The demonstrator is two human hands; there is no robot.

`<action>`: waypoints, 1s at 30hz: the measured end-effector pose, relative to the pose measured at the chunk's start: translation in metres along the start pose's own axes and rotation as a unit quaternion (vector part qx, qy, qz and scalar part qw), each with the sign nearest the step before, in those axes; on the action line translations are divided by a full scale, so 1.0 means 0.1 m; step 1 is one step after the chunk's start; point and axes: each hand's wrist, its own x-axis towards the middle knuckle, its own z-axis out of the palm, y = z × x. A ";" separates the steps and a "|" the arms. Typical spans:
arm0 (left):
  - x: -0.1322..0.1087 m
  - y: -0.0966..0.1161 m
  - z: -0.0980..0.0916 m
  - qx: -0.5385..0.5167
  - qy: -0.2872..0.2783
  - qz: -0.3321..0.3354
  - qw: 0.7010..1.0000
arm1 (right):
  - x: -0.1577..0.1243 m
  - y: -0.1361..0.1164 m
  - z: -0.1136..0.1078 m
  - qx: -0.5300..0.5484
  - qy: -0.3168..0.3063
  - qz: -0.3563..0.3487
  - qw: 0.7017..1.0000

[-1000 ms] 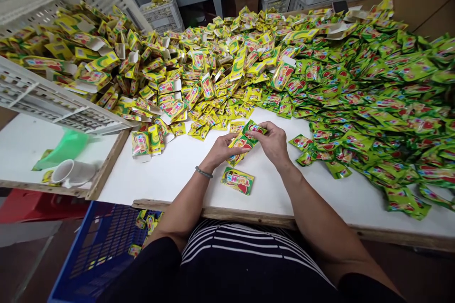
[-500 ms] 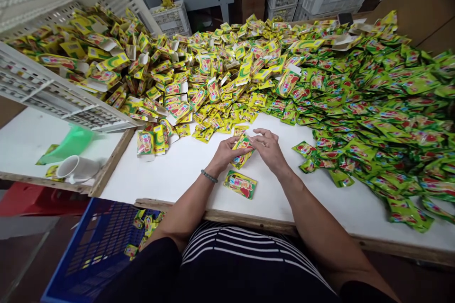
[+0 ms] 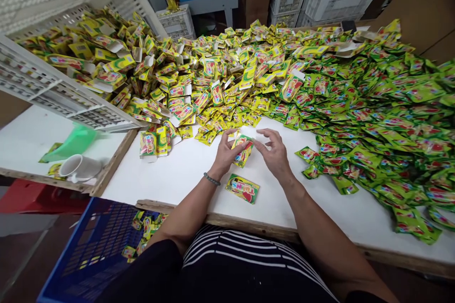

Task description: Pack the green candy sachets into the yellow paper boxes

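A small yellow-green printed carton (image 3: pixel 243 150) is held above the white tabletop, its pale flaps raised at the far end. My left hand (image 3: pixel 226 152) is closed on its left side, the thumb lying across the printed front. At the right upper edge, my right hand (image 3: pixel 273 151) has its thumb and index finger on the carton by the flaps, the other fingers curled away. Whether anything is inside the carton is hidden. Just below my hands, a second printed carton (image 3: pixel 242 188) lies flat on the table.
Green sachets (image 3: pixel 373 118) are heaped on the right, yellow cartons (image 3: pixel 177 90) across the back and left. A tipped white crate (image 3: pixel 71 87) spills cartons. A white mug (image 3: pixel 80 168) stands left. Below the table edge sits a blue basket (image 3: pixel 83 246) with several packets.
The carton's white flaps show more clearly at its far end. My right hand's fingers have shifted along its right edge. The flat carton stays on the table; the whole view has shifted slightly.
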 end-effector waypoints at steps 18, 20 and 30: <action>-0.02 0.05 -0.10 0.044 -0.021 0.014 0.999 | 0.00 0.01 -0.02 0.095 -0.097 0.054 0.989; -0.01 0.04 -0.10 0.046 -0.016 0.011 0.999 | 0.00 0.01 -0.02 0.085 -0.094 0.072 0.989; -0.01 0.06 -0.10 0.031 -0.030 0.002 0.999 | 0.05 0.09 -0.05 0.205 -0.084 0.166 0.961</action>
